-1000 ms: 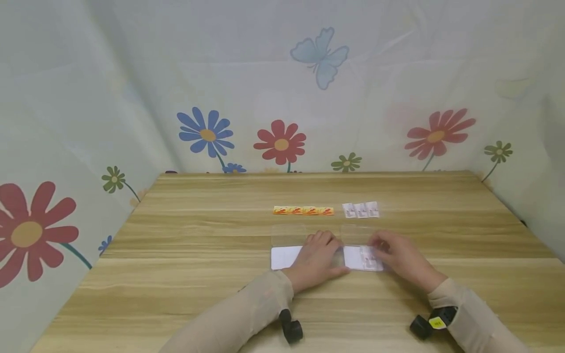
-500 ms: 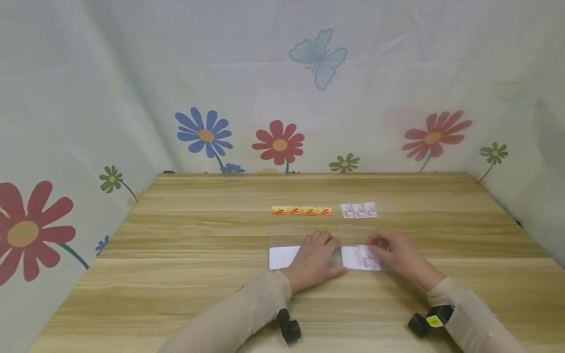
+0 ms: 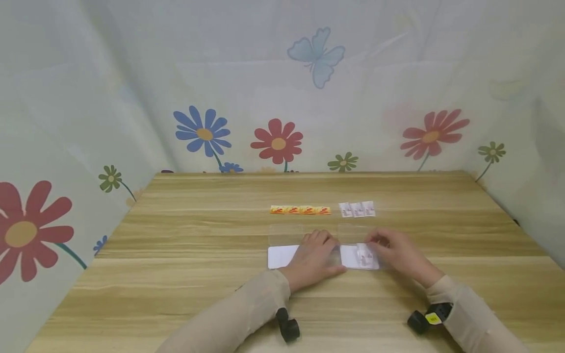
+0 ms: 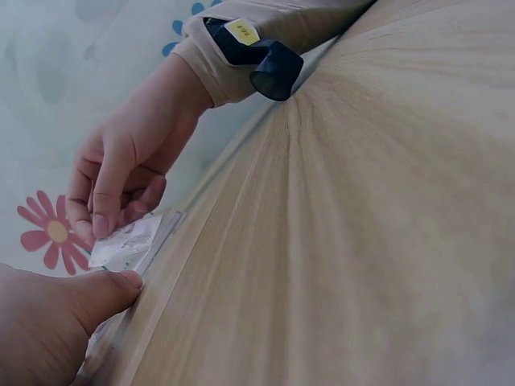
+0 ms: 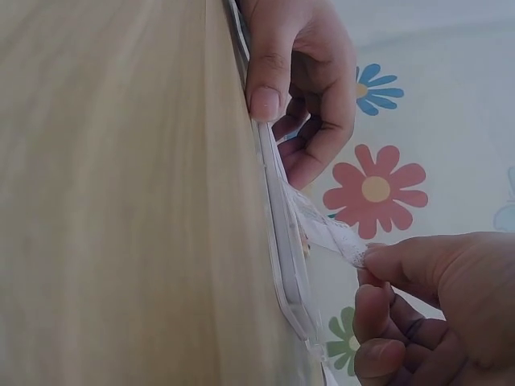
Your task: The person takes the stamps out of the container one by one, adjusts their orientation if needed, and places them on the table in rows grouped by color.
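Observation:
On the table lies a shallow, clear plastic case with a white inside; its left part [image 3: 282,257] and right part [image 3: 348,256] show on either side of my left hand [image 3: 312,255]. Whether it is one case or two cannot be told under the hand. My left hand holds it across the middle, thumb on the near edge and fingers toward the far edge. Over the right end, my right hand [image 3: 399,255] pinches a small white printed packet [image 3: 365,256] between thumb and finger. The packet [image 5: 334,240] stands tilted up from the case in the right wrist view.
Clear flaps [image 3: 286,235] lie behind the case. Farther back are a row of several yellow-and-red packets [image 3: 300,210] and three white printed packets [image 3: 357,209]. A flowered cloth [image 3: 375,98] hangs behind the wooden table [image 3: 198,211].
The packet at my right fingertips has shifted slightly and looks raised more at its far end. My left hand stays in place on the case; the whole view drifts a little.

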`<move>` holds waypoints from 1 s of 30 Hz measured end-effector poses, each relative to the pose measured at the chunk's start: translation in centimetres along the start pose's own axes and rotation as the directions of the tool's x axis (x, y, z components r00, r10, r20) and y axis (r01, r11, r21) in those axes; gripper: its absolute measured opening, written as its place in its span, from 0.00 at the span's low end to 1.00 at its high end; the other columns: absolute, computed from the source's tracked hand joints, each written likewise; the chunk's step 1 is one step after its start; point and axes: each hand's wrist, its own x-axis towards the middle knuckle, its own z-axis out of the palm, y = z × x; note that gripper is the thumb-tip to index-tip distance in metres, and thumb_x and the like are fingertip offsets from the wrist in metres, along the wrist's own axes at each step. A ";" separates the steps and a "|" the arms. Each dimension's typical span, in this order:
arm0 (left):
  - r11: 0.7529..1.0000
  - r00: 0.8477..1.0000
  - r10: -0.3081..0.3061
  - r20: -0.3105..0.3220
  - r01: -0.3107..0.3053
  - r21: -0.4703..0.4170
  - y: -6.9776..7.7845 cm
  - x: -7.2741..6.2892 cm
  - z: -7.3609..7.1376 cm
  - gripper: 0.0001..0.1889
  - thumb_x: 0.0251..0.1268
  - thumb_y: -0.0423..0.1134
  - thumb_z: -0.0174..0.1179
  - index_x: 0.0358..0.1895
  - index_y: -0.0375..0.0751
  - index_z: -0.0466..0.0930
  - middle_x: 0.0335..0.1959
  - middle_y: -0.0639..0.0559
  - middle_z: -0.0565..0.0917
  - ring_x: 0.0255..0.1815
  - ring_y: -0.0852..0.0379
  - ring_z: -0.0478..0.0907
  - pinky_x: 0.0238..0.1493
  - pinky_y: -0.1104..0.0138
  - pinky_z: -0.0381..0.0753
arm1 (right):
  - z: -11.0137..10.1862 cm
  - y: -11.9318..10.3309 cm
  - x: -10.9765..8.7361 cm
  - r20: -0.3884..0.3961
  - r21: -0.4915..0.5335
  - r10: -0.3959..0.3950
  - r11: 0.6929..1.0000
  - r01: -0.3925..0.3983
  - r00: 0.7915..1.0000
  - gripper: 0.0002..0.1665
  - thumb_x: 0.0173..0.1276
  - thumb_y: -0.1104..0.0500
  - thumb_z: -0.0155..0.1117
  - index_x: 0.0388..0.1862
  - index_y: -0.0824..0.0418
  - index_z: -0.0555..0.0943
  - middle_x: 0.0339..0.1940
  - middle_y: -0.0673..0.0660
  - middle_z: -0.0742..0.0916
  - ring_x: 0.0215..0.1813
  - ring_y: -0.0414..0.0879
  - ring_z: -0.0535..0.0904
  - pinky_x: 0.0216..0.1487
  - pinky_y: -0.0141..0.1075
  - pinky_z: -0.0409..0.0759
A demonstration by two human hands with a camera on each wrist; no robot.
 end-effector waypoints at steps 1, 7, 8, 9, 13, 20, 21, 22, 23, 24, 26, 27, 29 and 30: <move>1.000 1.000 -0.001 0.000 0.001 -0.001 0.0 0.0 0.0 0.28 0.56 0.63 0.62 0.53 0.48 0.78 0.50 0.55 0.77 0.55 0.57 0.71 0.59 0.62 0.70 | 0.0 0.0 0.0 0.000 0.002 0.000 1.000 0.000 1.000 0.06 0.66 0.65 0.61 0.39 0.57 0.82 0.38 0.53 0.87 0.39 0.42 0.77 0.40 0.32 0.74; 1.000 1.000 -0.007 -0.001 0.007 -0.013 -0.2 -0.1 0.1 0.28 0.56 0.63 0.62 0.54 0.48 0.78 0.51 0.54 0.76 0.55 0.56 0.71 0.60 0.62 0.70 | 0.0 0.1 0.3 0.006 0.013 -0.005 1.000 0.004 1.000 0.06 0.67 0.65 0.60 0.39 0.58 0.82 0.39 0.54 0.87 0.40 0.42 0.78 0.42 0.32 0.75; 1.000 1.000 -0.008 -0.002 0.008 -0.013 -0.2 -0.1 0.2 0.28 0.56 0.63 0.62 0.54 0.48 0.78 0.51 0.55 0.76 0.55 0.56 0.71 0.60 0.61 0.70 | 0.0 0.1 0.3 0.008 0.017 -0.004 1.000 0.004 1.000 0.06 0.67 0.65 0.60 0.39 0.58 0.82 0.39 0.54 0.87 0.40 0.42 0.78 0.42 0.32 0.75; 1.000 1.000 -0.008 -0.004 0.008 -0.013 -0.3 -0.1 0.2 0.28 0.56 0.63 0.62 0.54 0.48 0.78 0.51 0.55 0.76 0.55 0.56 0.71 0.60 0.61 0.70 | 0.0 0.2 0.3 0.009 0.022 -0.004 1.000 0.004 1.000 0.06 0.67 0.65 0.60 0.39 0.58 0.82 0.39 0.54 0.87 0.40 0.42 0.78 0.42 0.32 0.75; 1.000 1.000 -0.002 -0.011 0.002 -0.011 -0.3 -0.1 0.4 0.28 0.56 0.63 0.62 0.54 0.48 0.78 0.50 0.55 0.76 0.55 0.56 0.71 0.60 0.61 0.70 | -0.1 0.5 0.3 0.013 0.049 -0.004 0.999 0.003 1.000 0.06 0.68 0.65 0.59 0.40 0.60 0.82 0.40 0.55 0.87 0.42 0.41 0.78 0.44 0.31 0.76; 1.000 1.000 -0.005 0.004 0.005 -0.003 -0.2 0.0 0.4 0.29 0.56 0.63 0.62 0.54 0.48 0.78 0.50 0.55 0.76 0.55 0.56 0.71 0.60 0.61 0.69 | -0.9 0.9 0.3 0.019 0.100 -0.003 0.995 0.001 1.000 0.08 0.70 0.63 0.57 0.43 0.64 0.81 0.42 0.59 0.86 0.42 0.37 0.77 0.43 0.30 0.76; 1.000 1.000 -0.004 0.004 0.004 -0.004 -0.2 0.0 0.4 0.29 0.56 0.63 0.62 0.54 0.48 0.78 0.50 0.55 0.76 0.55 0.56 0.71 0.60 0.61 0.69 | -1.0 0.9 0.3 0.017 0.103 -0.008 0.995 0.006 1.000 0.08 0.70 0.64 0.57 0.43 0.64 0.81 0.42 0.59 0.86 0.42 0.37 0.77 0.42 0.30 0.76; 1.000 1.000 -0.003 0.005 0.003 -0.002 -0.2 0.0 0.4 0.29 0.56 0.64 0.62 0.54 0.48 0.78 0.50 0.55 0.76 0.55 0.56 0.71 0.60 0.62 0.69 | -1.1 0.9 0.3 0.016 0.103 -0.003 0.995 0.002 1.000 0.08 0.70 0.63 0.57 0.43 0.64 0.81 0.42 0.59 0.86 0.42 0.37 0.77 0.42 0.29 0.76; 1.000 1.000 -0.002 0.004 0.002 -0.004 -0.2 0.0 0.4 0.29 0.56 0.64 0.62 0.54 0.48 0.78 0.50 0.55 0.76 0.55 0.56 0.71 0.60 0.62 0.69 | -1.2 0.9 0.3 0.017 0.099 -0.003 0.995 0.001 1.000 0.08 0.70 0.63 0.57 0.43 0.64 0.81 0.42 0.59 0.86 0.42 0.37 0.77 0.42 0.29 0.76; 1.000 1.000 0.000 0.003 0.000 -0.004 -0.2 0.0 0.4 0.29 0.56 0.64 0.62 0.54 0.48 0.78 0.50 0.55 0.76 0.55 0.56 0.71 0.60 0.62 0.69 | -1.3 0.8 0.3 0.018 0.100 -0.005 0.995 0.003 1.000 0.08 0.70 0.63 0.57 0.43 0.64 0.81 0.42 0.59 0.86 0.42 0.38 0.77 0.42 0.30 0.76; 1.000 1.000 0.004 0.003 -0.004 -0.004 -0.3 0.0 0.4 0.29 0.56 0.64 0.61 0.54 0.49 0.78 0.50 0.55 0.76 0.55 0.57 0.71 0.61 0.62 0.69 | -1.5 0.8 0.4 0.021 0.090 0.002 0.996 -0.004 1.000 0.08 0.70 0.63 0.57 0.43 0.64 0.81 0.42 0.59 0.86 0.42 0.40 0.77 0.42 0.30 0.76; 1.000 1.000 0.006 0.002 -0.006 -0.005 -0.3 0.0 0.4 0.29 0.56 0.64 0.61 0.54 0.48 0.78 0.50 0.55 0.76 0.55 0.57 0.71 0.61 0.62 0.69 | -1.6 0.7 0.4 0.020 0.083 0.007 0.996 -0.009 1.000 0.08 0.70 0.63 0.57 0.43 0.64 0.81 0.42 0.59 0.86 0.43 0.41 0.77 0.42 0.30 0.76; 1.000 1.000 0.006 0.002 -0.006 -0.008 -0.3 0.1 0.4 0.29 0.56 0.64 0.61 0.54 0.48 0.78 0.50 0.55 0.76 0.56 0.56 0.71 0.61 0.62 0.69 | -1.8 0.7 0.6 0.022 0.068 0.019 0.997 -0.020 1.000 0.08 0.70 0.62 0.57 0.43 0.63 0.81 0.42 0.59 0.86 0.43 0.43 0.77 0.42 0.30 0.76; 1.000 1.000 0.006 0.003 -0.006 -0.008 -0.3 0.1 0.4 0.29 0.57 0.64 0.61 0.54 0.48 0.78 0.51 0.55 0.76 0.56 0.56 0.71 0.61 0.61 0.69 | -1.9 0.7 0.6 0.021 0.060 0.021 0.998 -0.022 1.000 0.08 0.70 0.63 0.57 0.43 0.64 0.81 0.42 0.59 0.86 0.43 0.44 0.78 0.42 0.31 0.76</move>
